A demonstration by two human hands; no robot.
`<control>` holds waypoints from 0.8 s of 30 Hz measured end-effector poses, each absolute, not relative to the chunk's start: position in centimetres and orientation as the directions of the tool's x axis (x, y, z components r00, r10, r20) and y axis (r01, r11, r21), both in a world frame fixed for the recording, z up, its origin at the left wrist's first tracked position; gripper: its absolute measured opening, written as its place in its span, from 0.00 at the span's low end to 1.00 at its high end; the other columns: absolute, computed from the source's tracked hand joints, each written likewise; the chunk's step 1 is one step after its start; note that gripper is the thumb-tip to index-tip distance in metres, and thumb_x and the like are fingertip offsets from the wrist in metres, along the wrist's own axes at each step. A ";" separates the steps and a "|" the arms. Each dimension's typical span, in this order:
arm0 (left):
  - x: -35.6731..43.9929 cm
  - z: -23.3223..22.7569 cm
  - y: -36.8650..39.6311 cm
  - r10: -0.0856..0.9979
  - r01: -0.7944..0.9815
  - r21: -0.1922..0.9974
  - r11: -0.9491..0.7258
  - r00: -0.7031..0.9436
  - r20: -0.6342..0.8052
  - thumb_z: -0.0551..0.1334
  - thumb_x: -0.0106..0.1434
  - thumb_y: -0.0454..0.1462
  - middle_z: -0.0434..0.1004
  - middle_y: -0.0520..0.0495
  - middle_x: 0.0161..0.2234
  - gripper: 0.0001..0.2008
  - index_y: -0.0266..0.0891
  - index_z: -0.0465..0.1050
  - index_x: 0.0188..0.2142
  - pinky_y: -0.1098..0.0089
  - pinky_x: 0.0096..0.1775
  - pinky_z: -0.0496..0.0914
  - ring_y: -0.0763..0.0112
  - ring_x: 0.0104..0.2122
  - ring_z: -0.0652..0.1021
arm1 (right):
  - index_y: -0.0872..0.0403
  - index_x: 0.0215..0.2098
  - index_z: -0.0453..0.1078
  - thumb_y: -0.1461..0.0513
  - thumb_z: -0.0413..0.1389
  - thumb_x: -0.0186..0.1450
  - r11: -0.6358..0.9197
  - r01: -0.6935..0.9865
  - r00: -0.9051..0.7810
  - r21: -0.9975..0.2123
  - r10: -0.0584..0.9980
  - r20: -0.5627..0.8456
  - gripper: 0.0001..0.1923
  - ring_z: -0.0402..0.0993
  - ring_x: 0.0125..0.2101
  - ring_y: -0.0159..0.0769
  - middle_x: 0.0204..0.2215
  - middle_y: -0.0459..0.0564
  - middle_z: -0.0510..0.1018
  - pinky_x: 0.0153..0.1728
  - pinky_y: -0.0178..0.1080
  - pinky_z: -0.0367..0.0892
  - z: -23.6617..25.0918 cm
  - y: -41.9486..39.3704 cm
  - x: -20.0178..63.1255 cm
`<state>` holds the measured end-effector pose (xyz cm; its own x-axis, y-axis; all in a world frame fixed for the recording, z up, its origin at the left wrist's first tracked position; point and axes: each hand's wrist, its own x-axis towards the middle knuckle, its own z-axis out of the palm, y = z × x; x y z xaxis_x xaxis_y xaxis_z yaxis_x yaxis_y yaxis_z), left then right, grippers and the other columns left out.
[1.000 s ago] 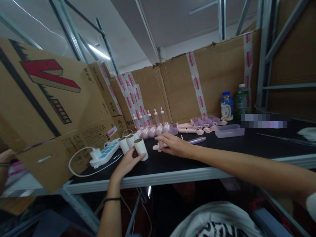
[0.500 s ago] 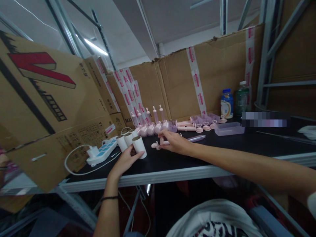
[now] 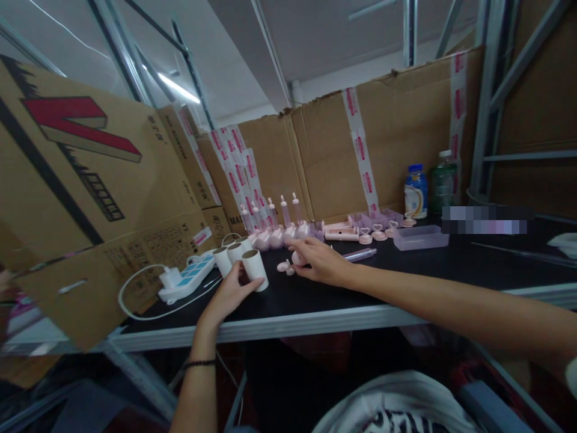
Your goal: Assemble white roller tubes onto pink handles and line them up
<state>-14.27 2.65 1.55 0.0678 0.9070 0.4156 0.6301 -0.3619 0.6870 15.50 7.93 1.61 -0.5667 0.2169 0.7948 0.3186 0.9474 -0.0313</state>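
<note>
My left hand [image 3: 234,288] is closed round a white cardboard-like tube [image 3: 255,269] that stands upright on the black tabletop, thumb in front. Several similar white tubes [image 3: 222,261] stand just behind it. Between the fingertips of my right hand [image 3: 320,261] is a small round pink piece [image 3: 297,258], partly covered by the fingers. Close below it, small pink parts [image 3: 285,267] lie on the tabletop. Past my right wrist lies a slim purple, pen-like stick [image 3: 360,255].
Behind the hands stand several pink bottle-like pieces [image 3: 276,236] with upright stems. Pink heart-topped parts [image 3: 377,233] lie by a purple tray [image 3: 421,239]. A power strip [image 3: 189,278] with its cord is at left. Two bottles [image 3: 415,191] stand before the cardboard wall [image 3: 406,120].
The pink piece in my right fingers has turned, so more of its round face shows. My left hand stays on the tube. The view has shifted slightly.
</note>
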 end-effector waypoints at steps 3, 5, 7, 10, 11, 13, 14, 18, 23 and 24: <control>-14.0 1.8 2.4 0.879 0.670 0.628 -0.396 0.080 0.469 0.69 0.59 0.50 0.77 0.43 0.50 0.27 0.41 0.66 0.51 0.57 0.53 0.72 0.57 0.50 0.78 | 0.54 0.68 0.56 0.63 0.59 0.68 0.942 0.334 -0.559 -0.038 0.230 0.797 0.32 0.71 0.53 0.49 0.49 0.58 0.78 0.53 0.50 0.70 1.6 7.8 15.6; -13.7 2.1 2.3 0.842 0.710 0.567 -0.418 0.068 0.536 0.69 0.59 0.50 0.76 0.44 0.48 0.25 0.41 0.66 0.50 0.60 0.51 0.71 0.59 0.48 0.77 | 0.54 0.67 0.56 0.63 0.59 0.69 0.940 0.340 -0.552 -0.039 0.233 0.800 0.31 0.71 0.53 0.49 0.48 0.57 0.78 0.53 0.49 0.70 1.6 7.8 15.6; -13.4 2.5 2.2 0.795 0.741 0.511 -0.436 0.051 0.605 0.69 0.59 0.50 0.76 0.45 0.48 0.24 0.42 0.67 0.50 0.62 0.49 0.70 0.61 0.46 0.77 | 0.54 0.67 0.57 0.62 0.60 0.68 0.938 0.344 -0.548 -0.040 0.235 0.803 0.31 0.70 0.53 0.49 0.48 0.57 0.79 0.53 0.49 0.70 1.6 8.0 15.6; -12.9 3.0 2.1 0.730 0.764 0.453 -0.459 0.034 0.682 0.69 0.59 0.50 0.76 0.46 0.47 0.24 0.42 0.69 0.49 0.63 0.48 0.69 0.61 0.45 0.76 | 0.55 0.65 0.59 0.62 0.60 0.68 0.932 0.360 -0.547 -0.044 0.249 0.799 0.29 0.70 0.53 0.50 0.47 0.58 0.79 0.53 0.50 0.70 1.6 8.0 15.6; -12.7 3.1 2.0 0.717 0.767 0.441 -0.466 0.036 0.696 0.69 0.59 0.51 0.76 0.45 0.47 0.24 0.42 0.70 0.48 0.63 0.48 0.69 0.60 0.45 0.76 | 0.55 0.65 0.60 0.63 0.60 0.68 0.929 0.366 -0.546 -0.048 0.256 0.798 0.29 0.70 0.52 0.50 0.46 0.58 0.79 0.53 0.50 0.69 1.7 8.0 15.7; -12.3 3.4 1.8 0.705 0.765 0.430 -0.480 0.045 0.708 0.68 0.59 0.51 0.76 0.44 0.48 0.23 0.41 0.72 0.49 0.62 0.50 0.69 0.58 0.48 0.76 | 0.55 0.66 0.59 0.63 0.60 0.68 0.925 0.374 -0.540 -0.059 0.269 0.797 0.30 0.70 0.51 0.49 0.46 0.57 0.79 0.52 0.50 0.70 1.9 7.8 15.7; -12.1 3.5 1.6 0.703 0.762 0.427 -0.486 0.051 0.710 0.68 0.59 0.51 0.76 0.44 0.49 0.23 0.41 0.72 0.49 0.61 0.52 0.69 0.57 0.49 0.76 | 0.54 0.68 0.58 0.63 0.60 0.68 0.924 0.377 -0.539 -0.061 0.273 0.797 0.32 0.70 0.50 0.49 0.46 0.57 0.79 0.51 0.49 0.70 2.0 7.6 15.8; -11.2 3.7 1.1 0.693 0.736 0.445 -0.509 0.044 0.719 0.69 0.59 0.51 0.76 0.43 0.50 0.24 0.42 0.73 0.50 0.60 0.54 0.69 0.55 0.51 0.75 | 0.52 0.72 0.54 0.63 0.59 0.69 0.939 0.343 -0.603 0.010 0.212 0.769 0.36 0.70 0.44 0.46 0.46 0.56 0.79 0.46 0.46 0.70 2.2 7.3 15.9; -9.7 3.6 0.9 0.639 0.634 0.482 -0.605 0.025 0.769 0.73 0.57 0.47 0.75 0.44 0.49 0.25 0.43 0.70 0.51 0.63 0.52 0.70 0.59 0.48 0.77 | 0.52 0.71 0.59 0.65 0.59 0.68 0.961 0.256 -0.712 0.105 0.114 0.693 0.34 0.69 0.43 0.45 0.46 0.55 0.80 0.47 0.46 0.68 1.8 7.6 15.7; -9.4 3.5 1.0 0.627 0.615 0.478 -0.627 0.035 0.778 0.73 0.56 0.46 0.75 0.45 0.48 0.25 0.42 0.70 0.50 0.63 0.52 0.70 0.60 0.48 0.77 | 0.53 0.70 0.60 0.65 0.59 0.68 0.964 0.248 -0.717 0.100 0.113 0.688 0.33 0.69 0.43 0.45 0.45 0.55 0.80 0.48 0.46 0.68 1.7 7.7 15.7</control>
